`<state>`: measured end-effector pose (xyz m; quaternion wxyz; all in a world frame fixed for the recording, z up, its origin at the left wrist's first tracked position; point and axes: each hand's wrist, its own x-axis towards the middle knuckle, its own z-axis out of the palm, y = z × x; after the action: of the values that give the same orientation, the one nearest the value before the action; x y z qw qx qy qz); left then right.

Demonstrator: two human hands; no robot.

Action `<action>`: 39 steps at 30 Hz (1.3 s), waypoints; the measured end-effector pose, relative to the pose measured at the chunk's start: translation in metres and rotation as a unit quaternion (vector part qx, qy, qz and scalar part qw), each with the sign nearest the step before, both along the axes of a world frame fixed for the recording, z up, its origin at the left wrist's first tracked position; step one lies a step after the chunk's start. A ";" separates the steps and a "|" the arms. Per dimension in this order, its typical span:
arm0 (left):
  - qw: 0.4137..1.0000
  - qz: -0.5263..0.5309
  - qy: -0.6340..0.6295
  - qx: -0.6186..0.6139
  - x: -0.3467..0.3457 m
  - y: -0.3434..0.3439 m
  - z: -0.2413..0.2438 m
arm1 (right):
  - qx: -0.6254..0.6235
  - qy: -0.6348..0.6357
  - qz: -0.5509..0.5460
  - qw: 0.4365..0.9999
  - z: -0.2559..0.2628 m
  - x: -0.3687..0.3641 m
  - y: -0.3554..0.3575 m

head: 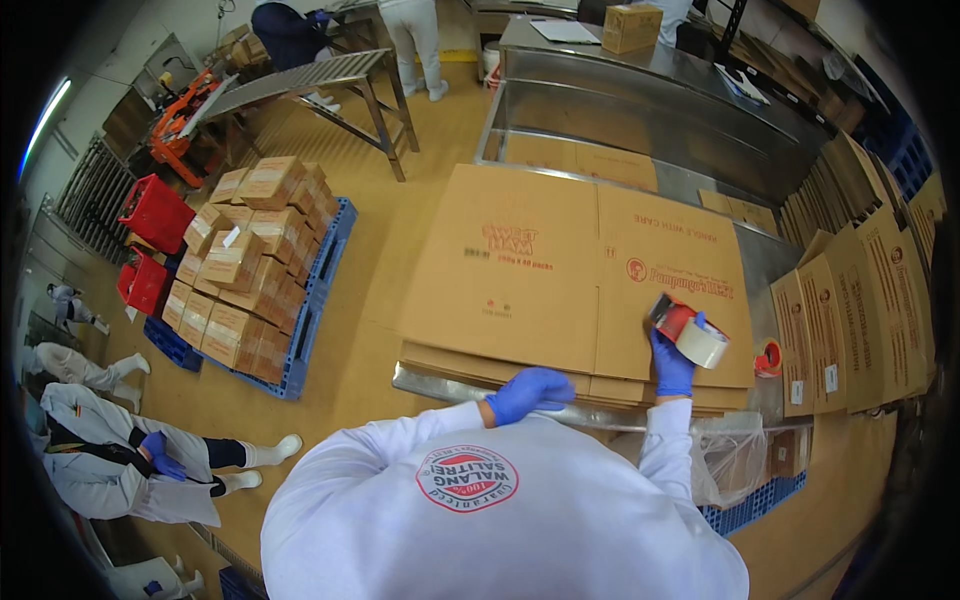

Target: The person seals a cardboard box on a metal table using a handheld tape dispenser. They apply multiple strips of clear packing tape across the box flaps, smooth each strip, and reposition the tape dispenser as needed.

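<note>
Both my hands wear blue gloves. A packing tape dispenser (pixel 684 324) with a roll of pale tape is in the grip of my right hand (pixel 673 364), over the right part of a flattened cardboard box (pixel 525 300). That box tops a stack of flat cartons on a metal table (pixel 442 384). Near the stack's front edge, close to my body, is my left hand (pixel 529 395), its fingers extended to the right and together; nothing shows in it. Right of the stack lies another red tape dispenser (pixel 768 358) on the metal surface.
Folded cartons (pixel 840 322) stand upright at the right. Taped boxes (pixel 259 262) are piled on a blue pallet (pixel 319 300) at the left, beside red crates (pixel 156 214). A roller conveyor (pixel 292 79) stands beyond. A co-worker in white (pixel 112 457) is at the lower left; others stand farther back.
</note>
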<state>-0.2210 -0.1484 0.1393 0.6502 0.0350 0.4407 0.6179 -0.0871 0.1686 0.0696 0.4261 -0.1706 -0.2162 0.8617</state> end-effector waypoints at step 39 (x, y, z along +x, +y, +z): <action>0.527 -0.150 0.824 -0.145 -0.141 -0.062 -0.008 | 0.156 -0.289 0.215 0.920 0.040 -0.190 -0.161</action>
<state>-0.3618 -0.2108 0.1315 0.0776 0.4995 0.8522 0.1350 -0.2771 0.0078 0.1101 0.1706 -0.2927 -0.4929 0.8014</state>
